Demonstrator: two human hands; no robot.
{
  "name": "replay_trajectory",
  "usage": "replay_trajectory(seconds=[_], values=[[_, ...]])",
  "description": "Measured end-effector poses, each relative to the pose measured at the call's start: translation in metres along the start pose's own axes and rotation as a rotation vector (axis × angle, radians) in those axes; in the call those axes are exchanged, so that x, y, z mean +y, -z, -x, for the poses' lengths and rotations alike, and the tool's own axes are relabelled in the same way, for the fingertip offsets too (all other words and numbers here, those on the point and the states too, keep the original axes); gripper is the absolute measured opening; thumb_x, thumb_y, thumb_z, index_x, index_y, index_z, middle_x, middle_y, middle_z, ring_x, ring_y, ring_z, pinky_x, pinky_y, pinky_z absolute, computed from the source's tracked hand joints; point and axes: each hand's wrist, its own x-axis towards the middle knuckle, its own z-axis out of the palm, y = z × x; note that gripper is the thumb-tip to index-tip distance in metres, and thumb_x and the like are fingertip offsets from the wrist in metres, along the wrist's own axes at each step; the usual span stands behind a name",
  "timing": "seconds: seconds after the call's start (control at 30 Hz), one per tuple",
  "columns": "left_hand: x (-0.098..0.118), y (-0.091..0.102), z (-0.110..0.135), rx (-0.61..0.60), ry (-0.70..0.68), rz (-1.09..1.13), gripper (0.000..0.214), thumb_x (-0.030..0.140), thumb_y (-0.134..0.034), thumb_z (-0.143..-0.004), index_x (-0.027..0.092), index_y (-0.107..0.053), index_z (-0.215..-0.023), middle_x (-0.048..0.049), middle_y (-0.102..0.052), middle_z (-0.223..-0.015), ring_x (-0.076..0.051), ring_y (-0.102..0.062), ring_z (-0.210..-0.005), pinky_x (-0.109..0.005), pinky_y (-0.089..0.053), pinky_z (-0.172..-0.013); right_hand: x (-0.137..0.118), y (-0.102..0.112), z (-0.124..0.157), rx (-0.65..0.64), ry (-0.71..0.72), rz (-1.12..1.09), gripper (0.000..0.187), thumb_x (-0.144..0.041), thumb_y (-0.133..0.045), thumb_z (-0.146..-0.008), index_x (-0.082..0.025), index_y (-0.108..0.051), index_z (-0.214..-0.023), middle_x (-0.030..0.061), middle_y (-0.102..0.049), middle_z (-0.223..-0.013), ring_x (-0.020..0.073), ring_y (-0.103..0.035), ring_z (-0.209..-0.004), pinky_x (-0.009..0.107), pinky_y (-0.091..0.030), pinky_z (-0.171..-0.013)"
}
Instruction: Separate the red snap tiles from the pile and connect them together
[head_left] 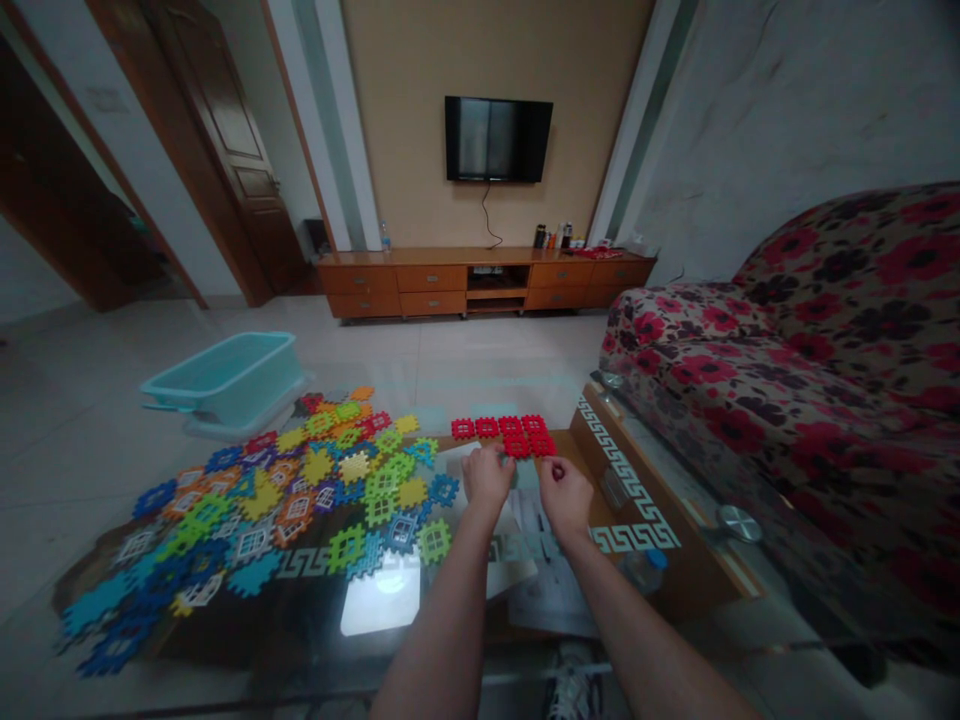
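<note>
Several red window-cut interlocking tiles (487,427) lie on the glass tabletop in front of me, four-square row at the back with a shorter row (516,446) joined below its right end. My left hand (489,476) is closed at the lower left of the shorter row, its fingertips close to the tile edge. My right hand (565,494) is curled into a loose fist just below the right end tile (541,443). A dark reddish spot shows in the gap of its fingers. What either hand pinches is hidden.
Many mixed-colour interlocking tiles (300,500) cover the table's left side. A turquoise tub (240,375) stands beyond them. Under the glass (285,640) are papers (551,590) and a clear container with a blue lid (657,560). A floral sofa (720,370) stands right.
</note>
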Motion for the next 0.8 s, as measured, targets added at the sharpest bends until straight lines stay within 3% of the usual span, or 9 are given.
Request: replay_trajectory(seconds=[0.8], values=[[-0.0006, -0.0035, -0.0002, 0.026, 0.014, 0.002, 0.026, 0.036, -0.062, -0.085, 0.023, -0.073, -0.104, -0.0084, -0.073, -0.096, -0.024, -0.064, -0.094, -0.033, -0.039, -0.087, -0.0011, 0.0003, 0.0009, -0.013, -0.002, 0.013, 0.041, -0.041, -0.044, -0.083, -0.015, -0.074, -0.082, 0.0141, -0.074, -0.077, 0.0259, -0.069, -0.072, 0.030, -0.044, -0.068]])
